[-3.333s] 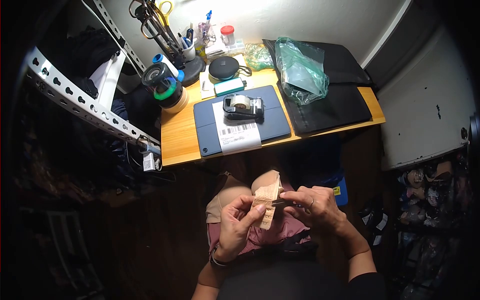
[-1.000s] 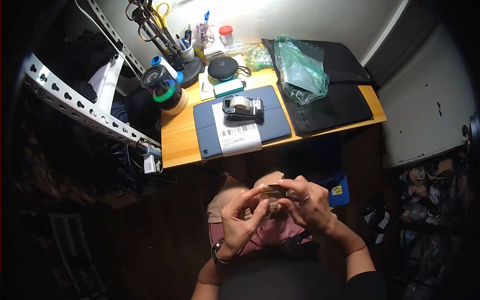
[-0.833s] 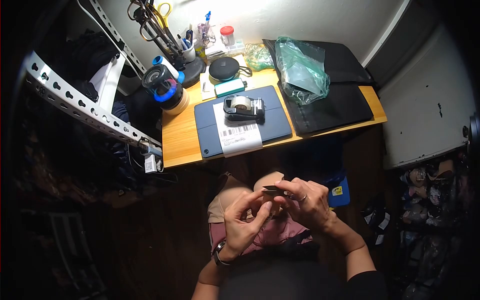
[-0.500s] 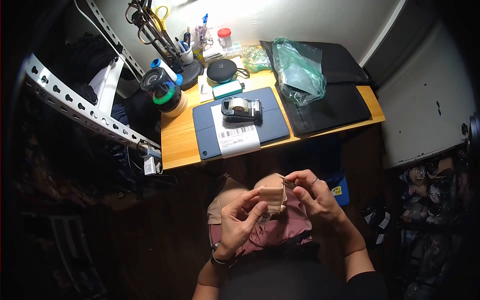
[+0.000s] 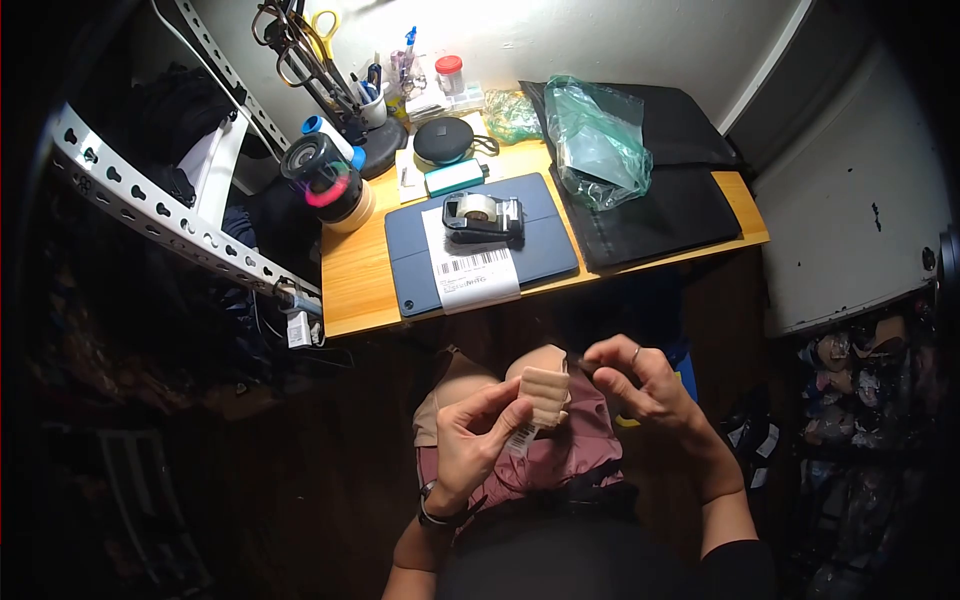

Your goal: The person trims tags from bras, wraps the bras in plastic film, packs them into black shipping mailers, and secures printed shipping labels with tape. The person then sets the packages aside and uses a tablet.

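My left hand [image 5: 470, 430] pinches the folded end of a beige bra band [image 5: 545, 393] between thumb and fingers, with its ridged rows facing up. A white barcode tag [image 5: 520, 437] hangs below the thumb. Beige cups [image 5: 462, 382] of what looks like the same bra lie across the lap, over pink cloth [image 5: 580, 450]. Just right of the band, apart from it, is my right hand [image 5: 650, 385], its thumb and curled forefinger close together. Something small, dark and blurred shows at those fingertips; its kind cannot be made out.
Ahead stands a wooden desk [image 5: 350, 290] with a blue tablet case [image 5: 550, 235], a tape dispenser [image 5: 483, 218], a black folder [image 5: 660, 225] and a green plastic bag [image 5: 600, 150]. A white metal rack [image 5: 160, 220] is at the left. Bagged goods [image 5: 850, 400] fill the right side.
My right hand has moved slightly right, away from the band. The band has turned in my left hand, so its ridged rows show now. The light ring on the desk device went from green to pink.
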Motion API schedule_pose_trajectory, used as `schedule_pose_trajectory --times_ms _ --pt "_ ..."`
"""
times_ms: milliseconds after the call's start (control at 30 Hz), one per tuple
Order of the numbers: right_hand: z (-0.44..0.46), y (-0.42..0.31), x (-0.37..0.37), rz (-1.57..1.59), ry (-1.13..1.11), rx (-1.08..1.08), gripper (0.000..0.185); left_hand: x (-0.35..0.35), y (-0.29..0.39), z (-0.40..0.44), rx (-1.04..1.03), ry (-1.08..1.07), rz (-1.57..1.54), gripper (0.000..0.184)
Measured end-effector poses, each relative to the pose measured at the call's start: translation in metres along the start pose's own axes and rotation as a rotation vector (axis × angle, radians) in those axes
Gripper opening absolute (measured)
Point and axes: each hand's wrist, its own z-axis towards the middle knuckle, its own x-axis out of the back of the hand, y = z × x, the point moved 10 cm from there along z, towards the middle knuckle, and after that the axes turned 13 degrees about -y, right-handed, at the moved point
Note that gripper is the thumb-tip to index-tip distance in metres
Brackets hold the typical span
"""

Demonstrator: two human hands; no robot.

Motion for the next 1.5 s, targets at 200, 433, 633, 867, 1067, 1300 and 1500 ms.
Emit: schedule_pose_trajectory --times_ms 200,433,633,867,1067,1300,1500 --pt "0.013 -0.009 -0.012 0.379 -0.011 0.289 0.035 0.008 -0.01 -0.001 0.085 0.062 -0.029 0.019" --pt "0.011 -0.03 0.02 0.016 0.175 0.297 0.028 0.011 -0.034 -0.003 -0.102 0.087 0.504 0.067" --pt "-0.134 0.029 0.148 0.246 1.191 0.502 0.01 0.083 -0.119 -0.024 0.194 0.096 1.486 0.083" --pt "-0.187 0.104 0.161 0.394 1.3 0.27 0.015 0.178 -0.048 -0.055 0.442 -0.218 0.434 0.032" --pt "-0.152 0.236 0.134 0.5 1.203 -0.166 0.019 0.187 -0.045 -0.088 0.832 -0.349 0.091 0.026" --pt "-0.123 0.316 0.12 0.445 1.131 -0.391 0.011 0.263 -0.147 -0.124 0.955 -0.463 0.335 0.021" --pt "-0.121 0.295 0.132 0.412 1.115 -0.358 0.011 0.329 -0.124 -0.158 0.876 -0.121 0.354 0.027"
